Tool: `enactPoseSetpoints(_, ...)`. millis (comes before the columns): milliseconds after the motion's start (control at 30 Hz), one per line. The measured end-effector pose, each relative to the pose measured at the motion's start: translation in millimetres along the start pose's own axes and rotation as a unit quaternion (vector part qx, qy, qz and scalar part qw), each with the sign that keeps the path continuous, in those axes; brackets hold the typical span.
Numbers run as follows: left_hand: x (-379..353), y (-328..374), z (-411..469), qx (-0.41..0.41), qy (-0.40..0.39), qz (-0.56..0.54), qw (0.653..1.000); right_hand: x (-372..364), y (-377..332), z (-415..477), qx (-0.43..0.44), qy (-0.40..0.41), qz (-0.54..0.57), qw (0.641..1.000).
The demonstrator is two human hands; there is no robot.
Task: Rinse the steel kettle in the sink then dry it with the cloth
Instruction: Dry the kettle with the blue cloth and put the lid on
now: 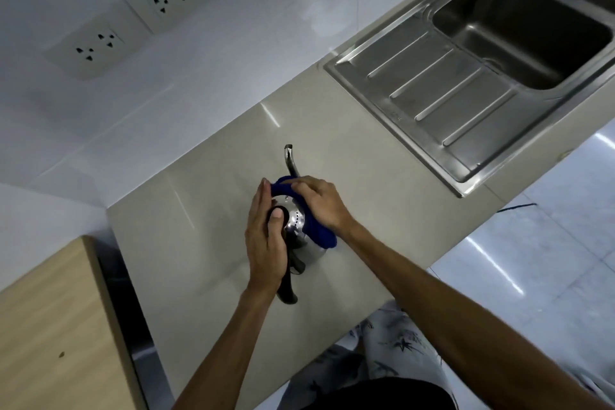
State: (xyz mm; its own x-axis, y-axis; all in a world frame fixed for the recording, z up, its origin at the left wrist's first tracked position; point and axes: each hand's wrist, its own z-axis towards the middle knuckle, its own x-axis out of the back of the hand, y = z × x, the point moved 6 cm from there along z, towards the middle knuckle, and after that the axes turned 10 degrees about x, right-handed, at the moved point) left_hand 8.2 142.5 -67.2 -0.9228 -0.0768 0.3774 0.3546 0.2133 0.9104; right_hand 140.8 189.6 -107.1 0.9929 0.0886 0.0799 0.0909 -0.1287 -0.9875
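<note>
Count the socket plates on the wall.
2. The upper socket plate is at top left; the lower socket plate is down-left of it. Others may lie outside view.

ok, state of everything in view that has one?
steel kettle, upright on counter, lid on
blue cloth, draped over the kettle
left hand, flat against kettle, thumb on lid
right hand, grips cloth against kettle
sink, basin empty
wall sockets, nothing plugged in
</note>
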Motion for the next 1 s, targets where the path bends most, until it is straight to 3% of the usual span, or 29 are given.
enactPoseSetpoints(100, -1, 3, 1, -0.005, 0.026, 0.018, 0.999, -5, 4, 9, -0.023, -0.04, 0.026, 0.999)
enactPoseSetpoints(200, -2, 5, 0, -0.017, 0.03, 0.023, 0.999, -6, -2, -20, 0.035, 0.064, 0.044, 0.996)
enactPoseSetpoints(333, -1, 6, 0, -0.021, 0.041, 0.055, 0.997, -32, -11, -75, 0.15, 0.171, -0.029, 0.973)
enactPoseSetpoints(400, -2, 7, 0, -0.025, 0.053, 0.085, 0.995, -30, 16, -72, 0.085, 0.224, 0.041, 0.97)
enactPoseSetpoints(467, -1, 7, -1, -0.034, 0.063, 0.103, 0.992, -12, 56, -60, -0.055, 0.276, 0.157, 0.947)
enactPoseSetpoints(500, -2, 7, -1, -0.036, 0.065, 0.109, 0.991, -5, 66, -55, -0.099, 0.28, 0.182, 0.937)
enactPoseSetpoints(567, -2, 6, 0, -0.036, 0.067, 0.12, 0.99, -10, 56, -56, -0.108, 0.271, 0.176, 0.94)
enactPoseSetpoints(700, -2, 5, 0, -0.032, 0.069, 0.125, 0.989, -44, 10, -86, 0.033, 0.283, 0.072, 0.956)
enactPoseSetpoints(833, -2, 5, 0, -0.028, 0.072, 0.127, 0.989, 1, 70, -35, -0.128, 0.212, 0.18, 0.952)
enactPoseSetpoints(867, -2, 6, 0, -0.025, 0.073, 0.128, 0.989, 5, 71, -27, -0.133, 0.194, 0.176, 0.956)
enactPoseSetpoints(933, -2, 6, 0, -0.015, 0.075, 0.125, 0.989, -7, 47, -37, -0.091, 0.189, 0.152, 0.966)
enactPoseSetpoints(1000, -3, 7, 0, -0.014, 0.071, 0.126, 0.989, -29, 20, -66, 0.01, 0.186, 0.14, 0.972)
